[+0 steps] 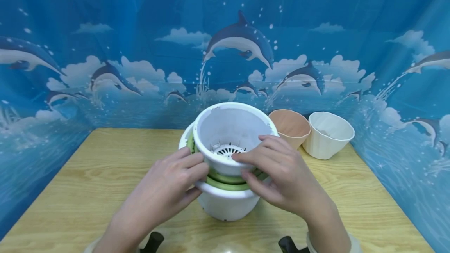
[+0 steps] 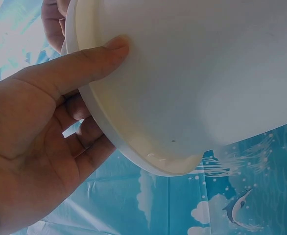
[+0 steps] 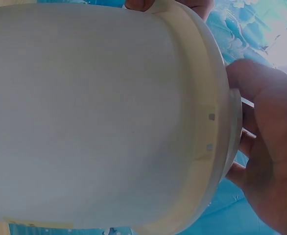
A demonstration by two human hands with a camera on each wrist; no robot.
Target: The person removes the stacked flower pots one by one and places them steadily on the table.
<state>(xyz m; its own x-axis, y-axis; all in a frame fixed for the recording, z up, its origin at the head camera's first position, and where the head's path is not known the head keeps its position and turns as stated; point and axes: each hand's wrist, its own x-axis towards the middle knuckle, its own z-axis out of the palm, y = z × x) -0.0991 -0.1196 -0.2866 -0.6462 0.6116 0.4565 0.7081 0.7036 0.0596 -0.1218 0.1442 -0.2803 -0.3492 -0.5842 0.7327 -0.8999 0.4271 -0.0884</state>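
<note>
A stack of nested plastic flower pots stands in front of me in the head view. On top, a white pot (image 1: 225, 126) with a slotted bottom sits tilted inside green pots (image 1: 228, 186), whose rims show below it. A larger white pot (image 1: 228, 206) surrounds them. My left hand (image 1: 174, 179) holds the large pot's rim, its thumb pressed under it against the outer wall (image 2: 192, 78). My right hand (image 1: 281, 171) pinches the upper white pot's near right rim, index finger inside and thumb below. Its fingertips reach past the large pot's edge (image 3: 217, 98) in the right wrist view.
A terracotta-coloured pot (image 1: 290, 123) and a cream faceted pot (image 1: 325, 143) stand side by side behind and right of the stack. All rest on a wood-grain table (image 1: 105, 167). A blue dolphin-print curtain (image 1: 158, 50) encloses the back and sides.
</note>
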